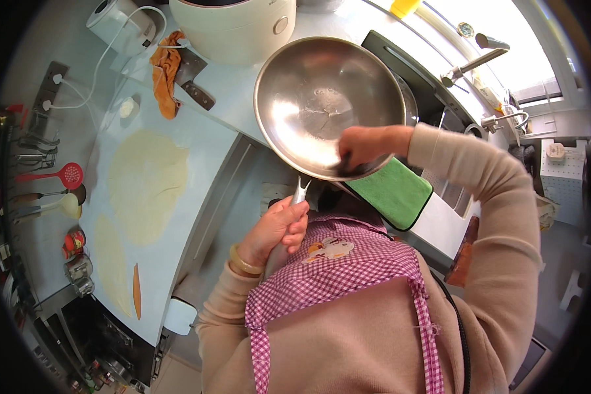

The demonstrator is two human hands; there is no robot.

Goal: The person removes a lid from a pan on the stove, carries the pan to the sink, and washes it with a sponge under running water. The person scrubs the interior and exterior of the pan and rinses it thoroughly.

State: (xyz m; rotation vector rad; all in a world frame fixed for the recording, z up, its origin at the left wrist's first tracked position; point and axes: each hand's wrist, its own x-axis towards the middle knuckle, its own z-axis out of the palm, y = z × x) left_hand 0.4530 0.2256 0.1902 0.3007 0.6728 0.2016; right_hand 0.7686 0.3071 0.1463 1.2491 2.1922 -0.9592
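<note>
A steel wok (320, 93) is held tilted over the sink-side counter, its shiny inside facing me with a little water at its centre. My left hand (278, 229) grips its long metal handle (299, 193) close to my apron. My right hand (367, 145) reaches inside the wok, fingers curled against the lower right wall. Under those fingers is a dark blurred patch; whether it is a held scrubber or a reflection, I cannot tell. A green cloth (396, 194) with a dark edge hangs over the counter's front, just below the wok's rim.
Rolled dough sheets (150, 184) and a slim wooden rolling pin (137, 290) lie on the left counter. A cleaver (197, 93) rests beside an orange cloth (166, 79). A white cooker (236, 34) stands behind. The faucet (473, 64) juts in at the right.
</note>
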